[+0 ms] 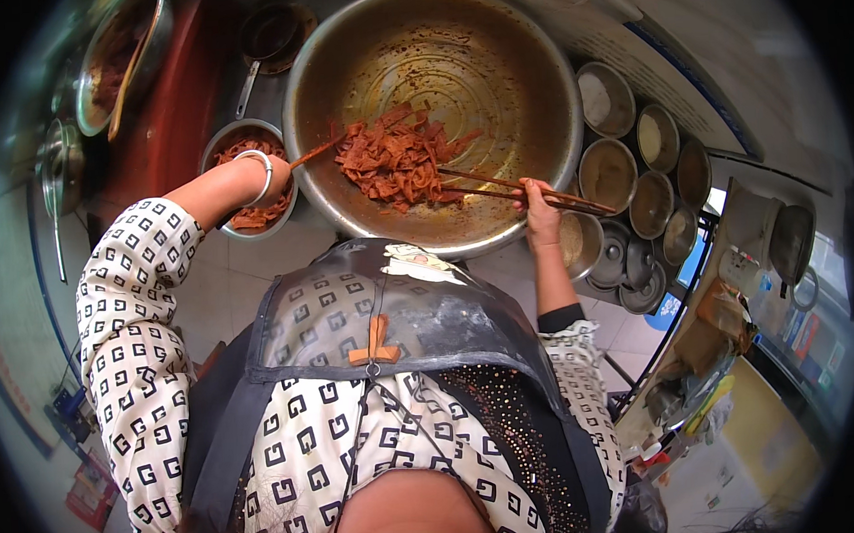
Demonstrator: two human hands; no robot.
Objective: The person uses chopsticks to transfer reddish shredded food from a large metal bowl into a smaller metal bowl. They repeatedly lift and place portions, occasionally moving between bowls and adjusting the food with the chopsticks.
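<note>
A large round metal basin (511, 70) spreads out before me, its inside smeared with reddish oil. On its near left side lies a heap of red-coated food strips (394, 157). My right hand (540, 208) grips a pair of long wooden chopsticks (491, 180) over the near right rim, and their tips reach into the heap. In my left hand (277, 179) is a thin, red-stained stick-like utensil (315, 152), its far end at the heap's left edge. Under that hand stands a smaller metal bowl (211, 154) holding similar red strips (257, 215).
Several metal bowls of powders or grains (608, 169) stand right of the basin, beside stacked metal lids (640, 264). A small pan (274, 32) sits at upper left. Farther left, another basin (91, 102) has a long utensil across it. A cluttered shelf (715, 325) runs along the right.
</note>
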